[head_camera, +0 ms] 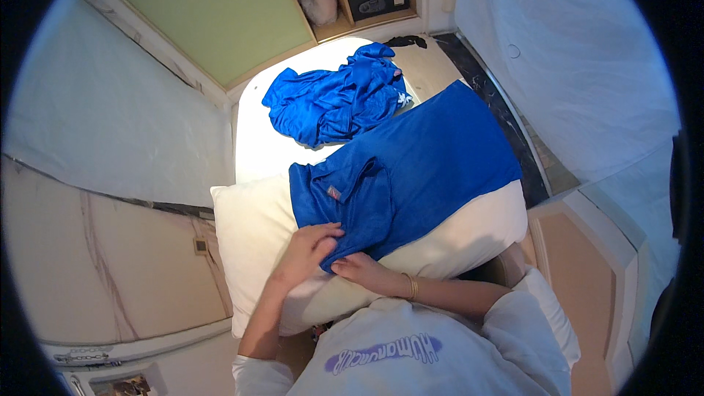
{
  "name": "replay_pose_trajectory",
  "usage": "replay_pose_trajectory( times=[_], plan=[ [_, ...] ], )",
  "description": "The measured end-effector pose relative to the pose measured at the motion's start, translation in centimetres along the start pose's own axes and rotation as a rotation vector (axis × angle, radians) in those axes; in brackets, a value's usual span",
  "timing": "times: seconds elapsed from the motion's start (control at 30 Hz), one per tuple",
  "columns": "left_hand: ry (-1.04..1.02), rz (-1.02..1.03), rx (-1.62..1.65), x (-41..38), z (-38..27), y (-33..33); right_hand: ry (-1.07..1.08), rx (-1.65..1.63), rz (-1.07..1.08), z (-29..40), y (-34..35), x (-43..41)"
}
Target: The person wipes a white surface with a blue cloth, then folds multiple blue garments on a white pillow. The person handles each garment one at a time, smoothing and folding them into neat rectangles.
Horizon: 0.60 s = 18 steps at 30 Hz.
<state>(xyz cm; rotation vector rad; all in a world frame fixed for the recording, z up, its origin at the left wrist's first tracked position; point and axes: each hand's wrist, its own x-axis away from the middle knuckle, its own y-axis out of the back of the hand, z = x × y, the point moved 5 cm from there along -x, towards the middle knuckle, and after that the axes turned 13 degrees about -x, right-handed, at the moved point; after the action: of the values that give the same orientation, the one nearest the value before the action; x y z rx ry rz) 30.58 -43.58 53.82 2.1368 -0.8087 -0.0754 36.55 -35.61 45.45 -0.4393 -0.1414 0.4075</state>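
A blue garment (434,148) of smooth, thin cloth lies across a white pillow (253,214) in front of me. Its far right part is spread flat, while the near left end is folded and wrinkled, with a small sewn-in label (333,193) showing. My left hand (312,250) touches the left edge of the cloth, its thumb and forefinger apart. Just to the right, my right hand (367,273) pinches the garment's near corner between thumb and fingers; the undersides of those fingers are hidden.
Beyond the pillow, a second blue garment (335,102) lies crumpled on a white surface (253,143). Something black (406,42) lies past it. At the back, an open cabinet holds a white plastic bag (319,3) and a black safe (378,3). Pale sheeting hangs on both sides.
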Motion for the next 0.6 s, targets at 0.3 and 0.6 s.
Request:
replay_pose_trajectory(
  times=[0.3,0.6],
  plan=[
    [-0.278,-0.155,-0.458,-3.5,-0.3,1.5,-0.004,0.55,0.326,12.4,-0.5,0.5],
    [-0.146,-0.351,-0.715,-10.6,2.2,1.5,0.259,1.041,0.129,11.1,2.0,-0.5]
  ],
)
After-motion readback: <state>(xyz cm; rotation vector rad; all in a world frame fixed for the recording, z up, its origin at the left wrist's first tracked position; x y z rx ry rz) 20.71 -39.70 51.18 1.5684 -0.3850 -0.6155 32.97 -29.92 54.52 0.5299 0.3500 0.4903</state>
